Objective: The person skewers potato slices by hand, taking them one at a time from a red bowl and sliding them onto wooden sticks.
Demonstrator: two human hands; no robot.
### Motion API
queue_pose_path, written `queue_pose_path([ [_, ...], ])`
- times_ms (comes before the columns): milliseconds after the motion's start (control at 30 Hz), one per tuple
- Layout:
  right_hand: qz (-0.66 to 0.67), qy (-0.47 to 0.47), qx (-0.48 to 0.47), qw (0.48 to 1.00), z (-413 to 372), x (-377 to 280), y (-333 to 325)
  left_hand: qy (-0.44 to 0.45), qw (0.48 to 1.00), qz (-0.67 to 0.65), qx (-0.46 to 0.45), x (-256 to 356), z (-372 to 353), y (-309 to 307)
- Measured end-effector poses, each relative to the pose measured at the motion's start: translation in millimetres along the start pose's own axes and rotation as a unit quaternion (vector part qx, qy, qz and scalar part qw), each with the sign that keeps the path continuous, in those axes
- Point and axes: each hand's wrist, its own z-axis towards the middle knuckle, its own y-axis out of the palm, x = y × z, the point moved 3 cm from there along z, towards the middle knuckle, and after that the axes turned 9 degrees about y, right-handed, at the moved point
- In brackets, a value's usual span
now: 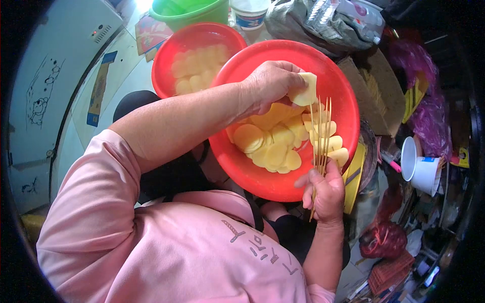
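Left hand holds a pale slice at the tips of the sticks

A single pale yellow slice is pinched between the thumb and fingers of the left hand, above the upper part of the large red basin. The slice is just beside the pointed ends of several thin wooden sticks; whether it touches them, I cannot tell. The right hand grips these sticks near their lower ends, at the basin's near right edge, and they fan slightly apart towards their tips.

Inside the basin, a heap of loose slices fills the middle. To its right, a line of overlapping slices runs behind the sticks; I cannot tell whether any are threaded.

Beyond the left forearm, a smaller red basin contains more pale slices. A green tub and a white tub with a blue label are behind it. To the large basin's right are an open cardboard box, a crumpled purple bag, a tilted white container and a red mesh bag.
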Motion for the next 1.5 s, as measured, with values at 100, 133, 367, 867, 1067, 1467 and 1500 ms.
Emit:
queue_pose_path([
  [100, 0.003, -0.008, -0.011, 1.0, 0, 1, -1, 0.011, 1.0, -0.006, -0.002, 1, 0, -1],
  [133, 0.012, -0.007, -0.022, 1.0, 0, 1, -1, 0.011, 1.0, -0.006, -0.001, 1, 0, -1],
  [367, 0.04, -0.003, -0.037, 0.999, 1, 3, -5, 0.031, 0.999, -0.018, -0.012, 6, 1, 1],
  [867, 0.016, -0.027, 0.037, 0.999, -2, 5, -6, 0.077, 0.981, 0.163, -0.072, 17, -18, 15],
  [1067, 0.018, -0.053, 0.034, 0.998, -2, 3, -3, 0.02, 0.997, 0.066, -0.042, 7, -16, 19],
  [1467, 0.008, -0.035, 0.012, 0.999, -5, -3, 3, 0.062, 0.992, 0.105, 0.019, 5, -14, 18],
  [1500, 0.008, -0.035, 0.012, 0.999, -7, -4, 3, 0.054, 0.992, 0.109, 0.031, 7, -16, 18],
])
